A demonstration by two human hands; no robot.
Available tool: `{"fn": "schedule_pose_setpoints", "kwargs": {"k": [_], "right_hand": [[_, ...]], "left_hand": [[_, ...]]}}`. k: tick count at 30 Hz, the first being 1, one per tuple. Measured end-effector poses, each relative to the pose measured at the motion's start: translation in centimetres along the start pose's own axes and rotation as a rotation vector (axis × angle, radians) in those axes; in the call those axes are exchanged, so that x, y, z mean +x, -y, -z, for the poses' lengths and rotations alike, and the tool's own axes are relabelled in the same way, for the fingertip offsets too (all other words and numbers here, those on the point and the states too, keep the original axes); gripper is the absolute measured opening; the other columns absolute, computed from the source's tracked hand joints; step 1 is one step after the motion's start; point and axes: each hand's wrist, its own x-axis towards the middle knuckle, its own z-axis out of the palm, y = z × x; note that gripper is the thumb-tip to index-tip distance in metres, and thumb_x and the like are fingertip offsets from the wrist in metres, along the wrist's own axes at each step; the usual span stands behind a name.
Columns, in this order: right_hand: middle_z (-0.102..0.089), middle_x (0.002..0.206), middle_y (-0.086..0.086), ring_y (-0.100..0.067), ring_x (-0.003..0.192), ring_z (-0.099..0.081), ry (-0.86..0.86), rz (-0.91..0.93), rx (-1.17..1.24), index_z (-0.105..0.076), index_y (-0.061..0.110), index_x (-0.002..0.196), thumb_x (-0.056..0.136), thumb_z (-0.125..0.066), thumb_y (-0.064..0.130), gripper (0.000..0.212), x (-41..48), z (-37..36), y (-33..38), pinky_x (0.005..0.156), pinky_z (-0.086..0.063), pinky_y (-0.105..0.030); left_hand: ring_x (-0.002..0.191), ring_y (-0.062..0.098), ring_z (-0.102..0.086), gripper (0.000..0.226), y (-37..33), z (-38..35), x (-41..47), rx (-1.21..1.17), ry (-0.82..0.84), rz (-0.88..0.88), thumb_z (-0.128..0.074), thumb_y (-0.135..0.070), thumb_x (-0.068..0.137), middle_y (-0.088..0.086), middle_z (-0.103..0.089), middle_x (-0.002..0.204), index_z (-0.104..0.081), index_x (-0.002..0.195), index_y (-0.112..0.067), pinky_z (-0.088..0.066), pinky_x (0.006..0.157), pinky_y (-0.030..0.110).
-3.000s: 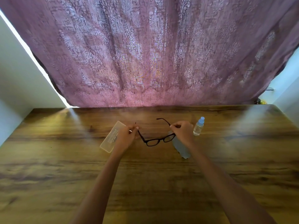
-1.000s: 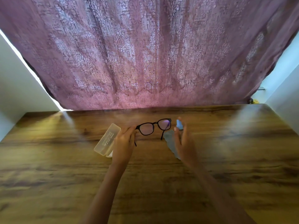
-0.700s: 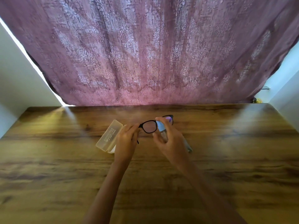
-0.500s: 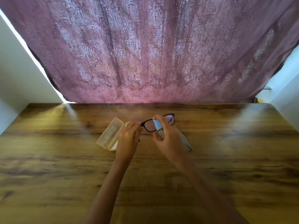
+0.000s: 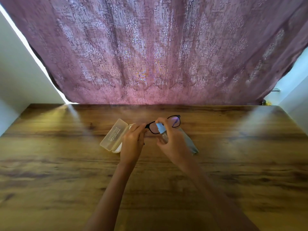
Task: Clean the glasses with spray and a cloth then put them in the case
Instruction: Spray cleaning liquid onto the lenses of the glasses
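Left hand [image 5: 132, 140] has its grip on the glasses [image 5: 166, 125] above the bench [image 5: 66, 164]; right hand [image 5: 173, 144] clasps the spray bottle [image 5: 161, 130] at their front. Case [image 5: 115, 135] at nine o'clock, cloth [image 5: 190, 144] at four.

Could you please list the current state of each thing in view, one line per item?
glasses: unfolded, held up off the table by the left hand at one end.
spray bottle: upright in the right hand, nozzle close to a lens.
cloth: lying flat on the table, partly behind the right hand, untouched.
case: open on the table, no glasses inside.
curtain: drawn closed.
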Motion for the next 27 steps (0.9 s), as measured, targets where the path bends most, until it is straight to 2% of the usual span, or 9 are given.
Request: {"fn": "schedule_pose_setpoints", "kwargs": {"k": [2, 6, 10, 12, 15, 17, 19, 22, 27], "right_hand": [[-0.057, 0.068, -0.001, -0.012, 0.056, -0.053, -0.013, 0.004, -0.018, -0.049, 0.023, 0.125, 0.077, -0.067, 0.001, 0.056, -0.3, -0.1, 0.1, 0.051, -0.042, -0.017], [-0.057, 0.063, 0.000, -0.007, 0.052, -0.048, -0.074, 0.003, -0.020, -0.051, 0.021, 0.125, 0.076, -0.067, 0.002, 0.055, -0.4, -0.1, 0.4, 0.054, -0.042, -0.010], [-0.060, 0.068, -0.005, -0.016, 0.054, -0.052, -0.033, 0.022, 0.017, -0.049, 0.023, 0.125, 0.076, -0.068, 0.010, 0.054, -0.1, 0.1, 0.3, 0.056, -0.046, -0.025], [-0.059, 0.068, -0.007, -0.017, 0.055, -0.054, 0.014, 0.019, 0.029, -0.048, 0.023, 0.126, 0.077, -0.068, 0.010, 0.055, -0.3, -0.2, 0.2, 0.054, -0.045, -0.027], [-0.055, 0.068, 0.002, -0.010, 0.056, -0.054, 0.047, 0.019, 0.004, -0.047, 0.023, 0.125, 0.078, -0.067, 0.007, 0.053, -0.7, -0.7, 0.1, 0.051, -0.045, -0.021], [-0.044, 0.059, 0.013, -0.006, 0.049, -0.048, 0.013, -0.009, 0.015, -0.048, 0.023, 0.122, 0.078, -0.067, 0.009, 0.050, -0.9, -0.7, 0.0, 0.048, -0.040, -0.014], [-0.042, 0.051, 0.008, -0.012, 0.047, -0.046, -0.040, -0.032, 0.032, -0.048, 0.025, 0.122, 0.078, -0.068, 0.012, 0.049, -0.9, -0.5, -0.1, 0.045, -0.037, -0.015], [-0.052, 0.060, -0.001, -0.016, 0.052, -0.046, -0.098, -0.037, 0.001, -0.046, 0.028, 0.127, 0.078, -0.068, 0.016, 0.055, -0.7, 0.4, -0.6, 0.048, -0.040, -0.019], [-0.044, 0.080, 0.019, 0.003, 0.062, -0.045, -0.097, -0.069, -0.022, -0.044, 0.026, 0.135, 0.079, -0.070, 0.008, 0.065, 0.0, 2.3, -2.3, 0.059, -0.033, -0.009]], "left_hand": [[0.073, 0.029, -0.065, 0.024, 0.1, 0.0, 0.0, 0.004, 0.002, 0.001, -0.061, 0.007, 0.085, 0.015, -0.069, 0.092, -0.069, 0.107, 0.001, -0.043, 0.068, 0.027], [0.075, 0.029, -0.064, 0.024, 0.5, -0.2, 0.0, -0.004, -0.002, 0.020, -0.061, 0.006, 0.086, 0.014, -0.068, 0.090, -0.069, 0.107, 0.000, -0.041, 0.067, 0.025], [0.079, 0.025, -0.063, 0.024, 0.7, -0.4, -0.1, -0.019, -0.007, 0.022, -0.060, 0.005, 0.087, 0.011, -0.068, 0.091, -0.068, 0.109, -0.001, -0.044, 0.068, 0.024], [0.079, 0.023, -0.062, 0.025, 0.8, -0.4, -0.1, -0.012, -0.007, 0.017, -0.060, 0.005, 0.087, 0.011, -0.068, 0.092, -0.068, 0.110, -0.001, -0.041, 0.069, 0.019], [0.078, 0.023, -0.063, 0.024, 0.7, -0.5, -0.1, -0.008, -0.005, 0.026, -0.060, 0.004, 0.087, 0.011, -0.068, 0.093, -0.068, 0.110, 0.000, -0.040, 0.068, 0.017], [0.080, 0.024, -0.064, 0.024, 0.8, -0.4, -0.1, -0.011, -0.005, 0.030, -0.059, 0.003, 0.088, 0.012, -0.068, 0.094, -0.068, 0.110, 0.000, -0.041, 0.070, 0.019], [0.081, 0.028, -0.064, 0.023, 0.9, -0.4, -0.2, -0.017, -0.006, 0.037, -0.060, 0.004, 0.087, 0.014, -0.068, 0.093, -0.068, 0.109, 0.001, -0.043, 0.070, 0.024], [0.079, 0.031, -0.064, 0.023, 0.9, -0.3, -0.2, -0.020, -0.014, 0.045, -0.061, 0.007, 0.086, 0.017, -0.067, 0.090, -0.068, 0.107, 0.003, -0.042, 0.070, 0.025], [0.082, 0.024, -0.063, 0.023, 1.2, -0.3, -0.5, -0.034, -0.055, 0.061, -0.062, 0.008, 0.085, 0.017, -0.068, 0.095, -0.069, 0.106, 0.003, -0.040, 0.074, 0.016]]}}
